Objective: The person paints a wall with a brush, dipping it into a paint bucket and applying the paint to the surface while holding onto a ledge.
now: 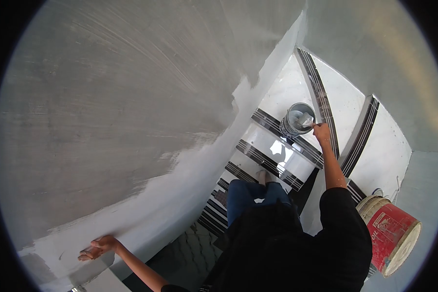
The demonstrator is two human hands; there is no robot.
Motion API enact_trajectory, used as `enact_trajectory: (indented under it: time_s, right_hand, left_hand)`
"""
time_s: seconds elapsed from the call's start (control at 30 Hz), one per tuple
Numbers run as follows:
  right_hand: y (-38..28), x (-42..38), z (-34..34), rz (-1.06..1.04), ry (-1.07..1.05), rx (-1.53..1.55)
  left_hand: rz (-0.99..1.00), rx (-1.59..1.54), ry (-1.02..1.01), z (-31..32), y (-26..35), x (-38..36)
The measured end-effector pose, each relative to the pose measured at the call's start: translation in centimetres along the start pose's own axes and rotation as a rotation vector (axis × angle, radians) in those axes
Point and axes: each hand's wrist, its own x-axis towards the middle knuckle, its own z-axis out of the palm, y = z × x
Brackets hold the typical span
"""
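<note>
My right hand (321, 131) is closed around the handle of a paintbrush (305, 120), its pale, paint-covered head down inside a small metal paint bucket (283, 127). The bucket stands on a white stair tread, with whitish paint in it. Far to the left, my left hand (100, 247) is held out with fingers extended and nothing in it, right at the lower part of the wall (121, 112). Along its bottom the grey wall carries a band of white paint (190, 170) with a ragged brushed edge.
White stairs (321, 78) with black striped edges turn around the corner. A red and cream bucket (392, 233) lies tilted at the right, beside the stairs. My foot (264, 176) is on a step below the paint bucket. Dark tiled floor (190, 253) shows at the bottom.
</note>
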Motion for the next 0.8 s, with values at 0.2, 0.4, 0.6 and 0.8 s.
enact_trajectory:
  time_s: [0.2, 0.4, 0.6, 0.8]
  right_hand:
    - [0.2, -3.1, -0.7, 0.369, -0.363, 0.579]
    - [1.0, -7.5, -1.1, 0.178, -0.220, 0.612]
    - [-3.8, -13.4, -1.8, -0.088, -0.408, 0.661]
    - [-14.4, -22.1, 3.9, -0.114, -0.784, 0.681]
  left_hand:
    - [0.033, -0.009, 0.001, -0.2, 0.2, 0.3]
    - [0.052, 0.082, -0.011, -0.6, 0.6, 0.2]
    - [0.067, 0.085, 0.017, -0.8, 1.6, 0.9]
    - [0.038, 0.089, -0.012, -1.0, 1.6, 1.0]
